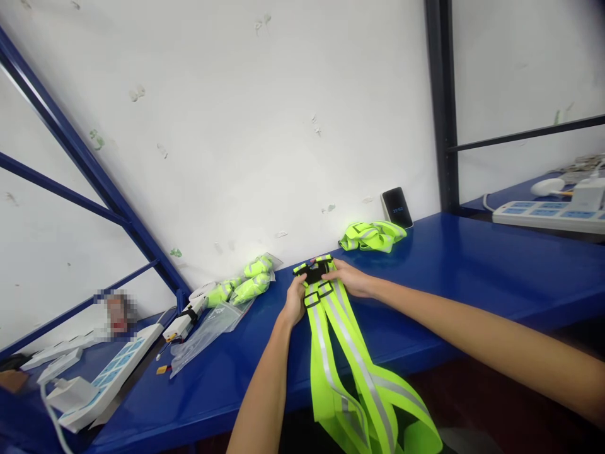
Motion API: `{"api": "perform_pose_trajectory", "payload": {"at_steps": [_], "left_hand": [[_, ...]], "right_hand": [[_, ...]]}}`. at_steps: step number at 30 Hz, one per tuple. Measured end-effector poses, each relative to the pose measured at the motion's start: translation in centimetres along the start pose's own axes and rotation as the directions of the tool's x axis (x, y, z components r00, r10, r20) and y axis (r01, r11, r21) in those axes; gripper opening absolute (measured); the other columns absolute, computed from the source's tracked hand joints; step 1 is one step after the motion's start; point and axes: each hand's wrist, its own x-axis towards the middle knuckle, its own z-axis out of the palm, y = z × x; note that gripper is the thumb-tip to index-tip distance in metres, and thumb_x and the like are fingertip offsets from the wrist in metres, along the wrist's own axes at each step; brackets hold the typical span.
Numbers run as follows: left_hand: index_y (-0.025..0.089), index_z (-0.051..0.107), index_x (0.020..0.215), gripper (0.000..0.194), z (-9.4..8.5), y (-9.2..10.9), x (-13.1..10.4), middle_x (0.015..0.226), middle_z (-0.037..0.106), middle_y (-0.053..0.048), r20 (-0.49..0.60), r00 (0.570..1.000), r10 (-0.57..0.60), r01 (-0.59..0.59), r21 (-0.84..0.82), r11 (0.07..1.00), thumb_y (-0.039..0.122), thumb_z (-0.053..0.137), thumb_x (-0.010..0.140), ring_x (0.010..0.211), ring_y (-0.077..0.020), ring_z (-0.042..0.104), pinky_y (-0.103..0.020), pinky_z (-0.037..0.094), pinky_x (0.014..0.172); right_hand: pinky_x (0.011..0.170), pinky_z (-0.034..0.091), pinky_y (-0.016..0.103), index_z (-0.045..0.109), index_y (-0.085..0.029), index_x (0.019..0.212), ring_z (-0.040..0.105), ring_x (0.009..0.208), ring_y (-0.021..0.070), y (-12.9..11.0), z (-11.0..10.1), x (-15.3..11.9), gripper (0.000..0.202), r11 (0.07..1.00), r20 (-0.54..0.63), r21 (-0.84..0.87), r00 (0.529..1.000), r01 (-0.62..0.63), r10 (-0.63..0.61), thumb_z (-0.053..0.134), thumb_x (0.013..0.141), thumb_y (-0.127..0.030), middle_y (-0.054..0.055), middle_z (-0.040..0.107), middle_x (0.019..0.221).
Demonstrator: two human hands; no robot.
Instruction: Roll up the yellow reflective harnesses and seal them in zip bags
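A neon yellow-green strap harness (362,366) with silver reflective stripes hangs from both hands over the table's front edge. At its top is a black buckle (316,272), with black rectangular sliders (319,294) just below. My left hand (295,297) is closed on the left side of the harness's buckle end. My right hand (347,277) pinches the right side of that end. Another yellow-green reflective bundle (373,236) lies behind my right hand, near the wall.
On the blue table (496,265) a phone (397,207) leans against the wall. Rolled yellow-green bundles (251,287), a clear plastic bag (208,337) and a white device (185,320) lie left. Power strips (111,378) stand at both sides, near metal frame posts (442,101).
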Motion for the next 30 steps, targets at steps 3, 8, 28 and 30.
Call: {"api": "perform_pose_trajectory", "payload": {"at_steps": [3, 8, 28, 30], "left_hand": [[0.014, 0.061, 0.117, 0.055, 0.3, 0.4, -0.2, 0.103, 0.072, -0.012, 0.011, 1.0, -0.001, 0.001, -0.018, 1.0, 0.055, 0.054, 0.081, 0.099, -0.0309, 0.066, -0.044, 0.049, 0.091], [0.015, 0.059, 0.114, 0.051, 0.2, 0.6, -0.1, 0.094, 0.072, -0.009, -0.103, 0.995, -0.015, 0.011, -0.037, 0.999, 0.05, 0.063, 0.078, 0.087, -0.0277, 0.069, -0.04, 0.053, 0.083], [0.019, 0.062, 0.082, 0.034, -1.3, 0.5, 1.2, 0.1, 0.068, -0.002, -0.3, 0.892, 0.338, -0.327, 0.088, 0.941, 0.005, 0.062, 0.051, 0.097, -0.0224, 0.062, -0.032, 0.046, 0.083], [0.022, 0.062, 0.102, 0.049, -0.6, 0.7, 0.7, 0.099, 0.067, -0.003, -0.247, 0.915, 0.319, -0.312, 0.069, 0.948, 0.009, 0.059, 0.054, 0.097, -0.0235, 0.062, -0.035, 0.047, 0.085]], "right_hand": [[0.099, 0.043, 0.04, 0.07, -0.021, 0.102, 0.062, 0.103, 0.0243, 0.3, -0.2, 0.4, 0.044, 0.968, 0.06, -0.182, 0.984, 0.175, -0.166, 0.061, 0.062, -0.008, 0.002, 0.071, 0.104], [0.102, 0.039, 0.04, 0.073, -0.023, 0.105, 0.058, 0.108, 0.0238, 0.0, -1.1, 0.3, 0.039, 0.875, 0.119, -0.392, 0.959, 0.284, -0.258, 0.057, 0.071, -0.012, 0.004, 0.068, 0.109], [0.075, 0.057, 0.034, 0.055, -0.025, 0.129, 0.065, 0.095, 0.0219, -0.1, -0.8, -0.5, 0.053, 0.992, 0.175, -0.081, 0.978, -0.1, 0.113, 0.069, 0.08, -0.039, 0.01, 0.063, 0.118], [0.08, 0.055, 0.032, 0.057, -0.022, 0.126, 0.064, 0.096, 0.0206, 0.1, -0.9, -0.1, 0.055, 0.996, 0.113, -0.083, 0.993, -0.005, 0.014, 0.075, 0.074, -0.029, 0.009, 0.064, 0.116]]}}
